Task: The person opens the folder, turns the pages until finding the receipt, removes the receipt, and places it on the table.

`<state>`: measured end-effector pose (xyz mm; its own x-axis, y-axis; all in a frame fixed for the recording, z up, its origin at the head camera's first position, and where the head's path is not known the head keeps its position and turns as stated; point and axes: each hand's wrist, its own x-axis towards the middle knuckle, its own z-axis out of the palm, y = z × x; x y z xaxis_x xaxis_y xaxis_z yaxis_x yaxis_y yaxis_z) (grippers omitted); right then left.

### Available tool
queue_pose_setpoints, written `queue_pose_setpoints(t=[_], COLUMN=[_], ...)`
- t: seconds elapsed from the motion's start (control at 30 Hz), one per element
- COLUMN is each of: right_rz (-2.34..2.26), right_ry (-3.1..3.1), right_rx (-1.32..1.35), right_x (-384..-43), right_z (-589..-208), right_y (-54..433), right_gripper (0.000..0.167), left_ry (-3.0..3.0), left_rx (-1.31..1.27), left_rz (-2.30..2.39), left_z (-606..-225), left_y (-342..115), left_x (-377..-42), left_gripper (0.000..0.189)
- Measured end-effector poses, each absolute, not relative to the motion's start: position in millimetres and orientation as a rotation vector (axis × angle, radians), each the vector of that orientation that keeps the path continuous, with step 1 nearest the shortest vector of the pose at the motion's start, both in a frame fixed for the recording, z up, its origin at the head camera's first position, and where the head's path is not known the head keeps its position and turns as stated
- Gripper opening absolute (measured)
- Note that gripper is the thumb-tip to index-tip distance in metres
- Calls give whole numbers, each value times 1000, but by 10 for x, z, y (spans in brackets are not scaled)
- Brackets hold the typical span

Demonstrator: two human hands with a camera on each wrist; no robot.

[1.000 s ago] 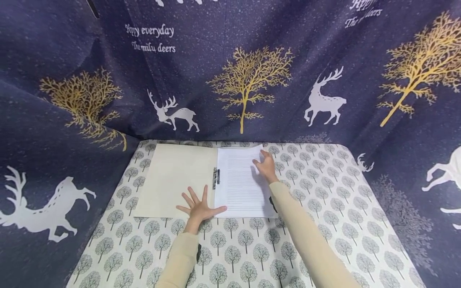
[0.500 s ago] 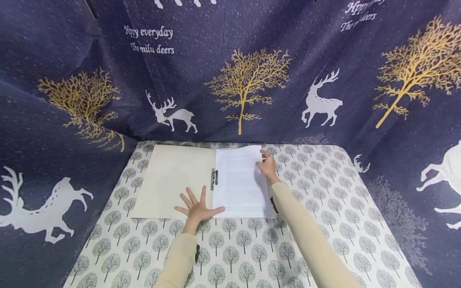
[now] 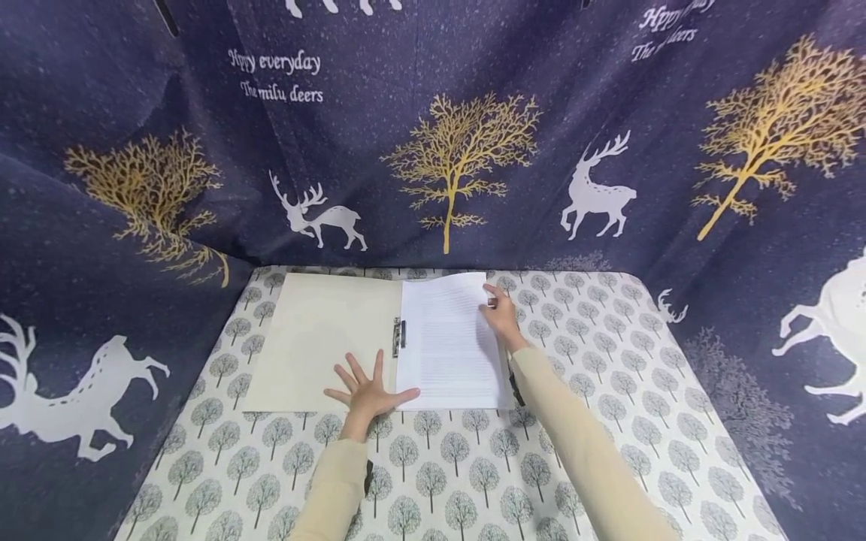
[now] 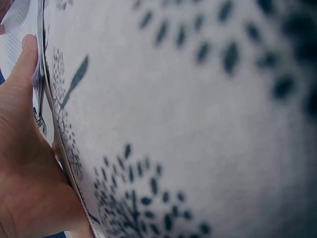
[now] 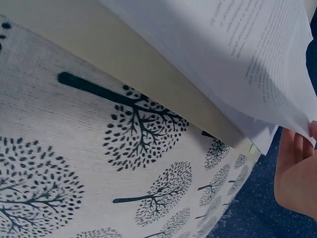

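A cream folder lies spread on the table, with a metal clip along its fold. Printed paper sheets are stacked on its right half. My left hand, fingers spread wide, rests on the folder's lower edge, its thumb on the sheets' lower left corner. My right hand pinches the upper right edge of the top paper. In the right wrist view that lifted sheet bows upward, apart from the sheets under it, and the right hand holds its corner.
A white tablecloth printed with grey trees covers the table. Behind and at both sides hangs a dark blue curtain with white deer and golden trees. A dark strap shows at the right wrist.
The top sheet's right edge has risen slightly and shifted a little left with my right hand. My left hand stays in place on the folder. The whole view has drifted slightly.
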<state>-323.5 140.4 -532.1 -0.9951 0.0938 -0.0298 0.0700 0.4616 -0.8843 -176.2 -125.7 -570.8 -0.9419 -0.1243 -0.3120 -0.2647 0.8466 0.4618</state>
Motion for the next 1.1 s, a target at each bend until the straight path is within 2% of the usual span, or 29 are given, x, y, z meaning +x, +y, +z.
queue_pose_setpoints(t=[0.57, 1.1], right_rz=[1680, 1795], right_ry=[-2589, -2631], right_rx=[4, -38], right_x=[-3102, -2851], right_z=[-5324, -5397], right_y=[1447, 1503], right_gripper=[48, 46], left_ry=[2746, 2764], left_rx=[-297, -287], left_rz=[758, 790], left_z=[-5774, -5758], left_y=[-1282, -1249], left_x=[-1789, -1773], left_gripper=[126, 124])
